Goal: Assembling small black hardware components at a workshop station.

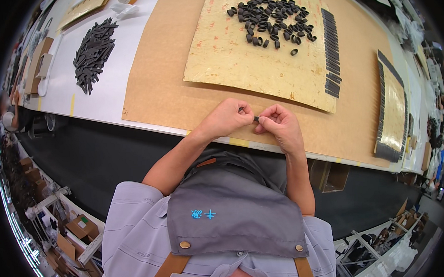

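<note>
Both my hands meet over the near edge of the brown paper. My left hand (228, 120) is closed, its fingertips pinching one end of a small black strip (256, 118). The other end is pinched between the thumb and fingers of my right hand (282, 126). Most of the strip is hidden by my fingers, so its full shape cannot be told. Beyond the hands lies a yellowish board (245, 65), with many short black loops (271, 28) heaped on its far part. A row of flat black strips (331, 49) runs along that board's right edge.
Brown paper (158, 61) covers the middle of the white table (109, 104). Loose black strips (94, 53) are piled at the left. Another board (392, 109), edged with black strips, lies at the right. A cardboard box (38, 66) stands at the far left.
</note>
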The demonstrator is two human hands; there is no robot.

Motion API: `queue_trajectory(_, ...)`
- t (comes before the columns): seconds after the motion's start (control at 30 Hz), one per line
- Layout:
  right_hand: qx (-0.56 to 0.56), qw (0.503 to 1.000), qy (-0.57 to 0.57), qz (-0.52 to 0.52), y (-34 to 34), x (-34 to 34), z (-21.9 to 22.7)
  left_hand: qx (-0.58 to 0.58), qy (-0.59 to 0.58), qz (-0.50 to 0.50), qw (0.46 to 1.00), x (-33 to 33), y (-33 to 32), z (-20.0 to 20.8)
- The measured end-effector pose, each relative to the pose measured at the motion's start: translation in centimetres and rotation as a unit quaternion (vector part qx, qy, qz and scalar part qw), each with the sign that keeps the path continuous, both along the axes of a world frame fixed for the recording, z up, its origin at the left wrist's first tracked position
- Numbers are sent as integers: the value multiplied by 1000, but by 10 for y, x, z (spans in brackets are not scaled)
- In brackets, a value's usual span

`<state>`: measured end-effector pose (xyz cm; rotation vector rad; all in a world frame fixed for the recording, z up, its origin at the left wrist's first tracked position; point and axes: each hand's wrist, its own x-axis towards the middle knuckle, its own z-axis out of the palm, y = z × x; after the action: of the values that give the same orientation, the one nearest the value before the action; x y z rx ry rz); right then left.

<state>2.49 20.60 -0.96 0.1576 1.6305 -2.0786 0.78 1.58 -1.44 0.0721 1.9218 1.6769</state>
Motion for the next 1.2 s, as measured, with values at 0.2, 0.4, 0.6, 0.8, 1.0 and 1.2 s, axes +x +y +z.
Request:
queue_trajectory(0.2, 3, 1000, 5, 1, 1, 0, -2, -5, 0, -4, 1000, 0, 0, 3)
queue_trajectory(0.4, 8, 1000, 11, 2, 0, 1, -2, -3, 0, -3, 1000, 1, 0, 0)
queue_trajectory(0.6, 13, 1000, 9, 0, 0, 1, -1, -8, 1, -6, 1000, 1, 0, 1)
queue_trajectory(0.8, 17, 1000, 8, 1, -2, 1, -2, 0, 5, -6, 1000, 1, -1, 2)
queue_trajectory(1.0, 37, 999, 19, 4, -2, 0, 1, 6, 6, -6, 1000, 2, 2, 9)
queue_trajectory(1.2, 40, 999, 18, 30, -1, 1, 9, 28, 17, -19, 999, 8, 1, 6)
